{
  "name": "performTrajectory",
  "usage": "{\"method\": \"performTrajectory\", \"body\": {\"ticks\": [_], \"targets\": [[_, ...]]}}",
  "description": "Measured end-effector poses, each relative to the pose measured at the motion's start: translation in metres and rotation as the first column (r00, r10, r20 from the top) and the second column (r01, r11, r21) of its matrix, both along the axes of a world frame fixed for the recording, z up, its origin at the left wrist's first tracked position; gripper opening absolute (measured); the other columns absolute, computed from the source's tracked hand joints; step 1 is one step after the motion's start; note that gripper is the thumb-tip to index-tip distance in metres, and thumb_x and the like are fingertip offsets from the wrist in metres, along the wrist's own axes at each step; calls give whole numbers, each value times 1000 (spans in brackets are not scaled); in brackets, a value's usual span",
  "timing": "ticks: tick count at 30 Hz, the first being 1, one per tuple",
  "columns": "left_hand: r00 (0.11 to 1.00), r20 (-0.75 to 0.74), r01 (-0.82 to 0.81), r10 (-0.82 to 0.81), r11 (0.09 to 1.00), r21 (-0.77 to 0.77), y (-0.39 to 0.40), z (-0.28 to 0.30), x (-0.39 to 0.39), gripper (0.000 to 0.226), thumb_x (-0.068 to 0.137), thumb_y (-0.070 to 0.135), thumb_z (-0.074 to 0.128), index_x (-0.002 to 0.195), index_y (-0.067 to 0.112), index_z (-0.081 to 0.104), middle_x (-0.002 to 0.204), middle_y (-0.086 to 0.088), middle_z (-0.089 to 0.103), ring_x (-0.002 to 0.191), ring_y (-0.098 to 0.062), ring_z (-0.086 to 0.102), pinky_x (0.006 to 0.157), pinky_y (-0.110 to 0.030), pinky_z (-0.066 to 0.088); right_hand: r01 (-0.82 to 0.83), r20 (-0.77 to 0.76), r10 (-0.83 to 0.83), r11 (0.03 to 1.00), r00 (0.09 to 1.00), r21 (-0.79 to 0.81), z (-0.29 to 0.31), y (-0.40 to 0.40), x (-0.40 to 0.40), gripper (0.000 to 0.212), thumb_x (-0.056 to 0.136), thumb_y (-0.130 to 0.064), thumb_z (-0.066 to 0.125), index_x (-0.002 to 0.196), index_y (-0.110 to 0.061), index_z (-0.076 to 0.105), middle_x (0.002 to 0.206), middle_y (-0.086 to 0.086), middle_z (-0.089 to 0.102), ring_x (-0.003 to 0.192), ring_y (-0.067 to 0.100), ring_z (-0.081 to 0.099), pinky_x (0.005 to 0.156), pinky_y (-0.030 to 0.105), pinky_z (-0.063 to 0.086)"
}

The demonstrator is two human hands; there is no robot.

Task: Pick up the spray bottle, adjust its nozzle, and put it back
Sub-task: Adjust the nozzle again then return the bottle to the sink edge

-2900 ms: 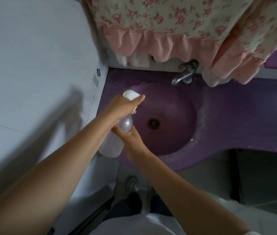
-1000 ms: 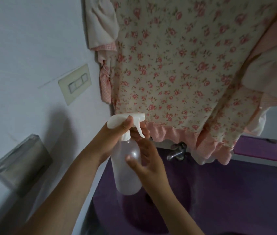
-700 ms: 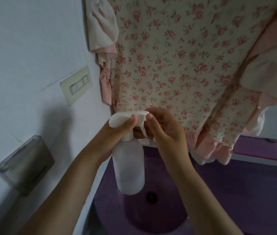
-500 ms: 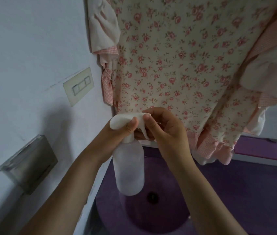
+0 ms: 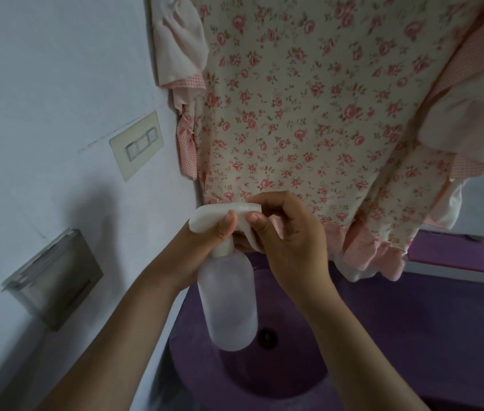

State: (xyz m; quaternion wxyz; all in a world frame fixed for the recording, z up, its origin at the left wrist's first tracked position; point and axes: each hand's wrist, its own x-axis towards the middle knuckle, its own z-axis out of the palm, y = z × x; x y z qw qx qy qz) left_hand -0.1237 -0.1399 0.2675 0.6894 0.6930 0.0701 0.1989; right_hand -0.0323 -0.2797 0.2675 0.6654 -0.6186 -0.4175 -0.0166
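The spray bottle [image 5: 229, 304] hangs upright in the air above the purple sink [image 5: 267, 378], in front of a flowered curtain [image 5: 309, 114]. The left hand [image 5: 205, 247] grips its neck, thumb pressed on the white spray head. The right hand [image 5: 291, 241] has its fingers [image 5: 257, 225] pinched on the nozzle at the front of the head.

purple sink [image 5: 430, 336], frosted white spray bottle [image 5: 229, 304], pink-flowered cream curtain [image 5: 309, 108].
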Motion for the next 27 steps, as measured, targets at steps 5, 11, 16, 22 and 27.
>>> {"method": "performTrajectory", "body": {"ticks": [5, 11, 16, 22, 27], "targets": [[999, 8, -54, 54, 987, 153, -4, 3, -1, 53, 68, 69, 78, 103, 30, 81, 102, 1, 84, 101, -14, 78, 86, -30, 63, -50, -189, 57, 998, 980, 39, -6, 2, -2, 12, 93, -33, 70, 100, -23, 72, 94, -2, 76, 91, 22, 77, 75, 46, 66], [990, -33, -121, 135, 957, 263, 2, -1, -3, 81, 58, 83, 72, 106, 19, 81, 96, -13, 83, 97, -30, 79, 93, -59, 58, -181, -333, 198, 980, 922, 81, -12, 5, -3, 17, 101, -5, 57, 110, 7, 65, 91, 6, 71, 77, 1, 74, 65, 17, 59], [985, -40, -154, 168, 959, 237, 11, -16, -6, 64, 62, 80, 73, 92, 25, 84, 91, -10, 84, 93, -33, 79, 93, -56, 59, -340, -384, 333, 939, 861, 52, -56, 13, -5, 64, 98, -48, 59, 147, -8, 47, 140, 9, 63, 129, 15, 64, 103, 33, 56], [973, -56, -205, 223, 951, 233, 22, -36, -12, 61, 76, 70, 71, 96, 13, 82, 97, -12, 83, 98, -31, 79, 97, -62, 55, -472, -421, 324, 822, 847, -318, -135, 26, -20, 86, 72, -38, 90, 146, -29, 46, 143, 2, 60, 133, 19, 59, 112, 49, 49], [976, -125, -142, 180, 955, 261, 29, -42, -19, 52, 78, 60, 74, 104, 16, 81, 100, -7, 84, 103, -23, 78, 100, -55, 56, -444, -394, 284, 796, 874, -412, -154, 46, -31, 85, 70, -39, 91, 142, -29, 48, 132, -5, 67, 122, 16, 65, 101, 46, 57]]}}
